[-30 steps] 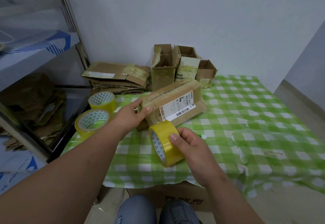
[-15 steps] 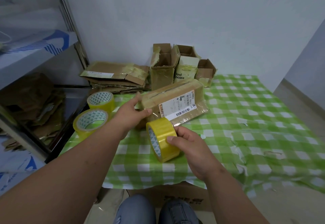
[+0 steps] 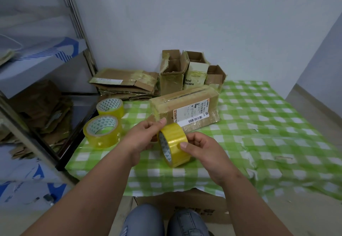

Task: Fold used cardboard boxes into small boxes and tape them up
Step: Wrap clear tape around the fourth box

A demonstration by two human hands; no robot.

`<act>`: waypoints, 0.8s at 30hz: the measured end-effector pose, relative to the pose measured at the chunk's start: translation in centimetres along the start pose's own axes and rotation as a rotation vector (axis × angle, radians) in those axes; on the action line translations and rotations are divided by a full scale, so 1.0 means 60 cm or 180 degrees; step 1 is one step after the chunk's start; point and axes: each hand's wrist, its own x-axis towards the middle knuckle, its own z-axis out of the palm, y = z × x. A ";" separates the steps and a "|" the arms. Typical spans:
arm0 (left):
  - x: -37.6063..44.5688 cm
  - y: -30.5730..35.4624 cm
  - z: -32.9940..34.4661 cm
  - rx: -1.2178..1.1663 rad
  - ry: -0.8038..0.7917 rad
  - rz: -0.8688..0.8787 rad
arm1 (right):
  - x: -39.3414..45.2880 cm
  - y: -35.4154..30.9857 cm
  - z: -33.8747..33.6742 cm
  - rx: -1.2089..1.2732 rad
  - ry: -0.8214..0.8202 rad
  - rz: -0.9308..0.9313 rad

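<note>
Lately altered: left hand (image 3: 142, 135) had quit the taped box (image 3: 187, 108) and pinched the tape roll's (image 3: 174, 145) upper rim. Right hand (image 3: 203, 152) gripped the roll. Box lay at twelve o'clock, unheld; probably tape-end being sought for sealing.

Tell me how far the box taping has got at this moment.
Done: one taped box lies closed on the checked tablecloth. In hand: the right hand holds a tape roll while the left hand pinches at its top. Left: flattened cardboard and three open boxes behind.
</note>
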 end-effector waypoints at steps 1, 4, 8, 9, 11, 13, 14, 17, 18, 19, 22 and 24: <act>-0.002 -0.002 0.002 -0.0055 0.0026 -0.0001 | -0.004 -0.005 -0.003 0.0006 0.0085 -0.0008; -0.010 -0.007 0.005 -0.0190 0.0110 -0.0010 | -0.006 -0.008 -0.019 -0.0345 0.0657 -0.0063; -0.022 -0.007 0.008 -0.0316 0.0090 -0.0041 | -0.002 0.002 -0.041 -0.1010 0.1175 0.0064; -0.026 -0.007 0.009 -0.0374 0.0063 -0.0033 | -0.002 0.005 -0.044 -0.1175 0.1159 0.0032; -0.033 -0.009 0.010 -0.0487 0.0018 -0.0029 | -0.001 0.010 -0.049 -0.1701 0.1047 -0.0013; -0.039 -0.009 0.010 -0.0588 0.0009 0.0010 | 0.006 0.013 -0.052 -0.2457 0.0862 -0.0033; -0.041 -0.009 0.010 -0.0618 0.0010 0.0014 | 0.010 0.013 -0.051 -0.2828 0.0783 0.0036; -0.044 -0.007 0.014 -0.0669 0.0021 -0.0038 | 0.022 0.011 -0.045 -0.3667 0.0613 0.0342; -0.043 -0.007 0.015 -0.0696 0.0022 -0.0072 | 0.026 0.013 -0.043 -0.3885 0.0548 0.0414; -0.043 -0.009 0.016 -0.0715 0.0018 -0.0115 | 0.029 0.015 -0.041 -0.4072 0.0488 0.0473; -0.047 -0.011 0.018 -0.0777 -0.0028 -0.0160 | 0.033 0.018 -0.039 -0.4302 0.0526 0.0523; -0.049 -0.013 0.020 -0.0821 -0.0070 -0.0173 | 0.034 0.020 -0.041 -0.4386 0.0579 0.0502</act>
